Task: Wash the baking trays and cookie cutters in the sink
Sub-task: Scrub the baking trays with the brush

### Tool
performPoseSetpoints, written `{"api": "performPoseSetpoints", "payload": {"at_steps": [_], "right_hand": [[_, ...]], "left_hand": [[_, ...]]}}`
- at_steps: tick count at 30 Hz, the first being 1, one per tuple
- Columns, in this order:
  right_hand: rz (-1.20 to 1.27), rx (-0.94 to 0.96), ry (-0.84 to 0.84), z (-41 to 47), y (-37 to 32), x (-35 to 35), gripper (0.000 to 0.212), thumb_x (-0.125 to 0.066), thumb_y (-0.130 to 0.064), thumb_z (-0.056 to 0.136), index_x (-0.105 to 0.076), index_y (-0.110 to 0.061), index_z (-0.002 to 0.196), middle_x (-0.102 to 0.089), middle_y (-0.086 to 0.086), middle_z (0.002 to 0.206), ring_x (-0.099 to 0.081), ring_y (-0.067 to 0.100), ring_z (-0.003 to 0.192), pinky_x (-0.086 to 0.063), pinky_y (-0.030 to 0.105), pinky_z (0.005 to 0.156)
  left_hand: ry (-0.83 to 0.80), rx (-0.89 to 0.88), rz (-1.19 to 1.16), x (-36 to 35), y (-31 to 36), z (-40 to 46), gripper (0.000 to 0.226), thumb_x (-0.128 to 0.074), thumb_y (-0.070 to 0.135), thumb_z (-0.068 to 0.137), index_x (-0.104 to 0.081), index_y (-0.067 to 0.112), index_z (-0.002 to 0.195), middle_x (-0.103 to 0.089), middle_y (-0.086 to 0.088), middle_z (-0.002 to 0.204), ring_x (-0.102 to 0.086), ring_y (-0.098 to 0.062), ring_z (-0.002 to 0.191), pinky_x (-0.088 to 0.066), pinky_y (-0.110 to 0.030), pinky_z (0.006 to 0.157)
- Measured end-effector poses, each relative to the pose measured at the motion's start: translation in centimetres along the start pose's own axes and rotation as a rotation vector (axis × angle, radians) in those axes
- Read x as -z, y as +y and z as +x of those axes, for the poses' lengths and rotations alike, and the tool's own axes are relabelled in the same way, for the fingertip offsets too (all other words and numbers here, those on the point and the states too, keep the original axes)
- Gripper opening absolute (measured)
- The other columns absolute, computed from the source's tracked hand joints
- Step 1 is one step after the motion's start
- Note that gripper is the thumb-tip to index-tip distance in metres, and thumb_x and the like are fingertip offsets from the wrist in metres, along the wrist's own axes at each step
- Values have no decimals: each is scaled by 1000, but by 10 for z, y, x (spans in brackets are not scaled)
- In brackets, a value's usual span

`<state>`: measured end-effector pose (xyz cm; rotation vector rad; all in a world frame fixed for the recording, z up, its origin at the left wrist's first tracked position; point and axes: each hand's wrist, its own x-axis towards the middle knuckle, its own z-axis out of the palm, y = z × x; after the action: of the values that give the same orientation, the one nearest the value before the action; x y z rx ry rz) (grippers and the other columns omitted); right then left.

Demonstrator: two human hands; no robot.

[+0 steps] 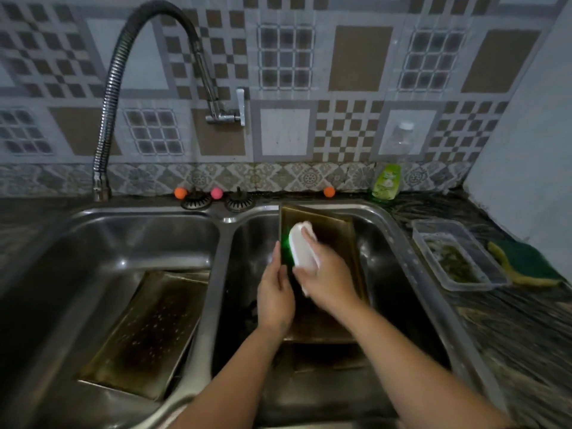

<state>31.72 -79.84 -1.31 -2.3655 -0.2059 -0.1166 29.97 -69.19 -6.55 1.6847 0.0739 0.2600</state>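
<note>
Right hand [322,270] gripping a white scrubber [305,247] against a tilted baking tray [343,230], left hand [274,292] gripping the tray's left edge, lower tray hidden by arms, steel sink [402,243], patterned tile wall [356,72].

The double sink [223,230] is shiny steel. Both baking trays [148,332] look like dull, stained metal. The brush [305,250] has a smooth white plastic back. The tap hose [108,97] is ribbed chrome; the tub [439,230] is clear plastic.
</note>
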Motion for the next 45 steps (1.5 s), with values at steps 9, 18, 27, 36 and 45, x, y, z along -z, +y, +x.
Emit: {"api": "performPoseSetpoints", "payload": {"at_steps": [9,18,27,36,45], "right_hand": [[101,80,-39,-40,-20,-17,76,-63,-23,88,-21,-40,149,-47,-5,141,-45,12,127,-36,23,105],[69,-165,143,47,2,34,73,-64,-24,86,-28,-36,148,-48,4,144,-48,24,126,-38,30,101],[-8,-130,120,-11,27,35,77,-68,-24,83,-29,-36,148,-53,4,138,-54,21,118,-40,23,87],[-9,-176,110,-22,38,34,79,-68,-28,81,-27,-39,148,-47,5,143,-52,22,120,-42,25,89],[159,-151,263,23,-3,68,83,-57,-47,90,-4,-32,152,-25,7,155,-31,27,138,-32,38,107]], "left_hand": [[136,-15,67,33,12,23,49,-36,13,103,-30,29,149,-46,12,138,-45,-2,125,-36,-17,101],[12,-20,-62,3,30,5,49,-34,11,103,-34,33,147,-45,21,133,-40,7,125,-30,-10,101],[38,-34,-95,11,34,4,49,-34,11,103,-32,30,148,-43,12,146,-38,3,131,-30,-20,111],[39,-34,-35,2,32,5,49,-35,13,103,-33,33,148,-47,9,145,-41,-6,134,-33,-39,115],[8,-196,274,-28,44,-12,51,-37,20,103,-25,33,150,-56,7,121,-51,6,101,-40,-10,87]]}}
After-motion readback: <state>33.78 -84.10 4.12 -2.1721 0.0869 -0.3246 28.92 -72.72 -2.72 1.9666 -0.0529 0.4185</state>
